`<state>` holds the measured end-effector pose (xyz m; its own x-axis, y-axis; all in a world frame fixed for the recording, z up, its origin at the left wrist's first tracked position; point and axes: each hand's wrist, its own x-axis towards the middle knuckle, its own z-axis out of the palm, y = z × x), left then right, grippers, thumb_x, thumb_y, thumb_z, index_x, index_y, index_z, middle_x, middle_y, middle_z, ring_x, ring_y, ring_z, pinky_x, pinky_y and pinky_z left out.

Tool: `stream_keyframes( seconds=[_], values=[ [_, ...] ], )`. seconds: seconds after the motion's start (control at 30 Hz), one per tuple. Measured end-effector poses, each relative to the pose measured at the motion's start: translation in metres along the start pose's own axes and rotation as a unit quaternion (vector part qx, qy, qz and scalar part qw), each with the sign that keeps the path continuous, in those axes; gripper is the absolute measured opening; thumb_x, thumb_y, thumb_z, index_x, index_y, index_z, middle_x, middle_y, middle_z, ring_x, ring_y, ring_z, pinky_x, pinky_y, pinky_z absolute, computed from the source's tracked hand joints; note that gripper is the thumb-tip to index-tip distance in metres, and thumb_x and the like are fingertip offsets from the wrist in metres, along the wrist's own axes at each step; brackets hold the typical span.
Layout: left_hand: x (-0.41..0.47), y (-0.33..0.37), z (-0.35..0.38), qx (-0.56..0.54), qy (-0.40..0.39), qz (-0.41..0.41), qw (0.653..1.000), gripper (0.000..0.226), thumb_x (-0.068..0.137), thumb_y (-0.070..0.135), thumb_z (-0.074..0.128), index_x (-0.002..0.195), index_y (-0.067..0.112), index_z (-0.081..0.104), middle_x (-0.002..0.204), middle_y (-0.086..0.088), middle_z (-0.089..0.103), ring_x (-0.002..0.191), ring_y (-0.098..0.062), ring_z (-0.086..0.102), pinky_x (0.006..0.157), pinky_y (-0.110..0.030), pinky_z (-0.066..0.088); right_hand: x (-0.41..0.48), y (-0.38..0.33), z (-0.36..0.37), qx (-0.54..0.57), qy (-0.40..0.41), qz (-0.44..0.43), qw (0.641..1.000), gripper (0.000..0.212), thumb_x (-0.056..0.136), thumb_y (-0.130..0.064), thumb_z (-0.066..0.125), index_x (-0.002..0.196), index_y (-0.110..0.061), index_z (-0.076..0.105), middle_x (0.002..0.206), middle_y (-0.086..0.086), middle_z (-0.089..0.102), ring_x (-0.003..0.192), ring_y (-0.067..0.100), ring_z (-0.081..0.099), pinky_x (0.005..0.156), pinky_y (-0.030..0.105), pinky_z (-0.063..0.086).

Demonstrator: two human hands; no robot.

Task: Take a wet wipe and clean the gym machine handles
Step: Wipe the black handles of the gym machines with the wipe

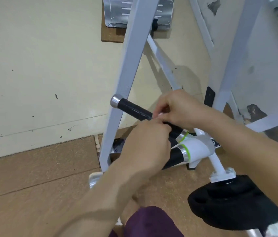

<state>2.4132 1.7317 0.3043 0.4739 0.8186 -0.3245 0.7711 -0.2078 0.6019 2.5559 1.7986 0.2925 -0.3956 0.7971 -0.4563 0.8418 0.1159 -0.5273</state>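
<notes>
A black handle (134,108) with a silver end cap sticks out to the left from the white machine frame (128,53). A second black handle (175,157) with a green ring lies lower, partly behind my left hand. My right hand (177,108) curls over the upper handle's middle. My left hand (147,142) is curled just below it, fingertips meeting the right hand's. A small pale bit shows between the fingertips; whether it is the wipe I cannot tell.
White machine bars cross the view from top to bottom. A black round weight plate (233,202) sits at lower right on the brown floor (37,177). A metal foot plate (138,12) lies at the top. A cream wall panel fills the left.
</notes>
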Motion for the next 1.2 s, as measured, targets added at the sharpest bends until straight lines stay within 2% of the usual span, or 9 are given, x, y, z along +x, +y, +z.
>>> stream_keyframes(
  seconds=[0.1,0.2,0.3,0.4,0.5,0.57,0.83,0.97,1.2],
  values=[
    [-0.013,0.009,0.013,-0.003,0.024,-0.019,1.000,0.006,0.091,0.018,0.046,0.094,0.019,0.051,0.100,0.003,0.055,0.092,-0.022,0.049,0.075,-0.035,0.043,-0.013,-0.001,-0.002,-0.007,-0.015,0.006,1.000,0.008,0.080,-0.013,0.073,0.078,-0.020,0.075,0.083,-0.005,0.070,0.076,0.008,0.061,0.073,0.021,0.048],
    [-0.030,0.017,0.031,0.007,0.073,0.010,0.997,0.021,0.094,0.026,0.042,0.102,0.020,0.061,0.101,0.006,0.061,0.096,-0.022,0.052,0.077,-0.033,0.044,-0.040,0.010,-0.012,-0.038,-0.068,0.024,0.997,0.009,0.079,-0.014,0.074,0.076,-0.023,0.075,0.078,-0.006,0.070,0.071,0.003,0.060,0.066,0.015,0.046],
    [-0.037,0.017,0.039,-0.019,0.118,0.013,0.993,0.029,0.094,0.037,0.042,0.113,0.029,0.063,0.105,0.011,0.062,0.094,-0.013,0.046,0.077,-0.028,0.041,-0.024,0.006,-0.002,-0.039,-0.002,0.011,0.999,0.005,0.082,-0.015,0.071,0.079,-0.018,0.075,0.065,-0.013,0.063,0.061,-0.003,0.054,0.058,0.008,0.038],
    [-0.040,0.012,0.041,-0.041,0.129,0.005,0.991,0.029,0.093,0.042,0.050,0.118,0.036,0.062,0.103,0.015,0.059,0.091,-0.006,0.034,0.073,-0.024,0.029,-0.016,0.001,0.012,-0.046,0.046,-0.010,0.998,0.008,0.085,-0.015,0.067,0.081,-0.018,0.073,0.072,-0.008,0.063,0.066,0.006,0.053,0.065,0.019,0.041],
    [-0.041,0.010,0.043,-0.032,0.152,0.001,0.988,0.026,0.091,0.045,0.050,0.109,0.036,0.066,0.095,0.013,0.059,0.091,-0.009,0.041,0.073,-0.026,0.036,-0.048,0.012,-0.001,-0.094,-0.027,-0.017,0.995,0.015,0.083,-0.014,0.068,0.074,-0.026,0.068,0.076,-0.005,0.067,0.065,0.002,0.054,0.062,0.017,0.038],
    [-0.042,0.011,0.044,-0.034,0.159,-0.011,0.987,0.023,0.090,0.043,0.052,0.104,0.036,0.068,0.091,0.013,0.059,0.089,-0.011,0.044,0.072,-0.027,0.039,-0.058,0.012,-0.008,-0.120,-0.071,-0.004,0.990,0.013,0.083,-0.017,0.069,0.076,-0.028,0.068,0.077,-0.009,0.068,0.068,-0.002,0.055,0.062,0.012,0.038],
    [-0.034,0.020,0.039,-0.085,0.143,-0.091,0.982,0.017,0.085,0.039,0.057,0.091,0.030,0.070,0.090,0.009,0.064,0.089,-0.012,0.050,0.075,-0.035,0.047,-0.024,0.002,0.008,-0.086,0.013,-0.080,0.993,0.008,0.085,-0.018,0.067,0.079,-0.016,0.072,0.083,0.001,0.066,0.073,0.011,0.056,0.072,0.031,0.048],
    [-0.021,0.020,0.031,-0.157,0.183,-0.187,0.952,0.020,0.091,0.028,0.053,0.105,0.034,0.067,0.097,0.012,0.067,0.085,-0.005,0.057,0.066,-0.011,0.039,-0.032,0.023,-0.010,-0.096,-0.095,-0.092,0.987,0.009,0.084,-0.017,0.067,0.077,-0.020,0.072,0.075,-0.003,0.065,0.063,0.002,0.050,0.062,0.019,0.039],
    [0.009,0.016,0.022,-0.123,0.134,-0.250,0.951,0.033,0.091,0.021,0.054,0.122,0.030,0.052,0.100,0.012,0.060,0.084,-0.005,0.054,0.058,-0.010,0.035,-0.011,0.036,-0.007,0.024,-0.083,-0.092,0.992,0.012,0.085,-0.019,0.067,0.076,-0.026,0.068,0.070,-0.014,0.059,0.066,-0.002,0.052,0.059,0.014,0.038]
  ],
)
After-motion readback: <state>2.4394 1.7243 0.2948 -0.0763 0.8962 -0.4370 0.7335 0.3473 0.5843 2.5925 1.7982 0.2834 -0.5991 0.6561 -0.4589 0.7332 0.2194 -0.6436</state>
